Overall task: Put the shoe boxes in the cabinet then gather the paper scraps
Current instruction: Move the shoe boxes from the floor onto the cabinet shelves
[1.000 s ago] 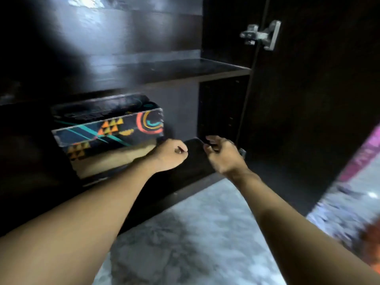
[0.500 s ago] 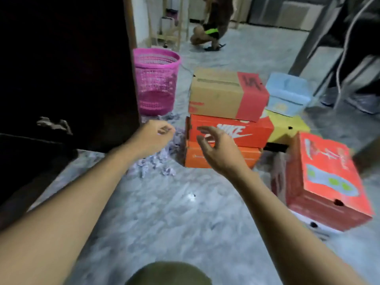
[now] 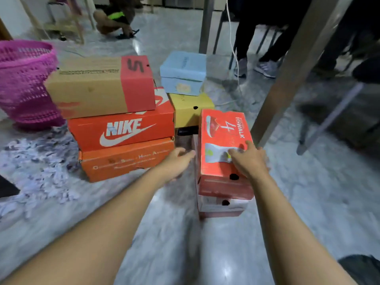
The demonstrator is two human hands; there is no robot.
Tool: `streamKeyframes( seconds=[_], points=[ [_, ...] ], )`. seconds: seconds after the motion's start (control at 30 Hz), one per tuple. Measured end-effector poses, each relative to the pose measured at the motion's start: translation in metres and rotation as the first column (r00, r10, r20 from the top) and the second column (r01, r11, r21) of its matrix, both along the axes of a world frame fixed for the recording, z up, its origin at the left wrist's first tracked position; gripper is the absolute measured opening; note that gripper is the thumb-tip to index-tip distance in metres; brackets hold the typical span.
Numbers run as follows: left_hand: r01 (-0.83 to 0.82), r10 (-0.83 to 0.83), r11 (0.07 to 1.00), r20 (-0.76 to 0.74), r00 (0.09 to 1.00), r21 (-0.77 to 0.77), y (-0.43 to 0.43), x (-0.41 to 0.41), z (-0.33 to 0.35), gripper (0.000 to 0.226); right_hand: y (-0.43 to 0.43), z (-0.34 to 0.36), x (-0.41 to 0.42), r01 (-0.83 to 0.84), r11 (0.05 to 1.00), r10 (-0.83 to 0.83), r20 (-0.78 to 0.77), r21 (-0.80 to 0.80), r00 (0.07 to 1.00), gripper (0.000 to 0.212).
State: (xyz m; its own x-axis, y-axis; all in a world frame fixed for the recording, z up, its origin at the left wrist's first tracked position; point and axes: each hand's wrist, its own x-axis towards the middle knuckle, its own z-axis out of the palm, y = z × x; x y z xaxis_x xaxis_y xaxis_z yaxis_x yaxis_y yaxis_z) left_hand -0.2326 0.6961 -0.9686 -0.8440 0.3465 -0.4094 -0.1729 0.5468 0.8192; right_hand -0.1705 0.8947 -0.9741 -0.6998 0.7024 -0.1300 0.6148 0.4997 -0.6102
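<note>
Turned from the cabinet, the right hand (image 3: 248,161) now lies open-gripped atop the red shoe box (image 3: 224,149); the left hand (image 3: 176,161), fingers spread, reaches its side — next lift beginning.

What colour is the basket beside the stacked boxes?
Pink, an openwork mesh basket, seen in the head view, the only one.

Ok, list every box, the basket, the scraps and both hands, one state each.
red GoWalk box: lid shut, stacked on a white box
white box: bottom of that stack
tan box: shut, tops the left stack
Nike box: shut, middle
orange box: shut, bottom
blue box: shut, on the yellow box
pink basket: upright
paper scraps: scattered on floor
right hand: open, on the GoWalk lid
left hand: open, at its left side
</note>
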Motion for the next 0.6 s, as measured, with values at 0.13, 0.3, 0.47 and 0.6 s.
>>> streamKeyframes(
  seconds=[0.13,0.3,0.47,0.6],
  points=[
    [-0.037,0.004,0.985,0.194,0.981,0.169,0.029,0.019,-0.035,0.072,0.033,-0.016,0.008,-0.028,0.976,0.012,-0.078,-0.215,0.997,0.064],
    [-0.235,0.16,0.948,0.318,0.935,0.214,0.011,0.01,-0.054,0.055,0.047,-0.03,0.022,-0.032,0.855,-0.078,-0.19,-0.517,0.979,0.041],
    [-0.15,0.077,0.97,0.347,0.935,0.189,-0.006,0.012,-0.059,0.069,0.032,-0.049,0.044,-0.16,0.69,-0.052,-0.269,-0.706,0.962,0.036],
    [-0.146,0.046,0.95,0.338,0.94,0.276,-0.012,0.025,-0.075,0.066,0.009,-0.049,0.046,-0.305,0.562,0.007,-0.365,-0.769,0.931,0.017]
  ],
)
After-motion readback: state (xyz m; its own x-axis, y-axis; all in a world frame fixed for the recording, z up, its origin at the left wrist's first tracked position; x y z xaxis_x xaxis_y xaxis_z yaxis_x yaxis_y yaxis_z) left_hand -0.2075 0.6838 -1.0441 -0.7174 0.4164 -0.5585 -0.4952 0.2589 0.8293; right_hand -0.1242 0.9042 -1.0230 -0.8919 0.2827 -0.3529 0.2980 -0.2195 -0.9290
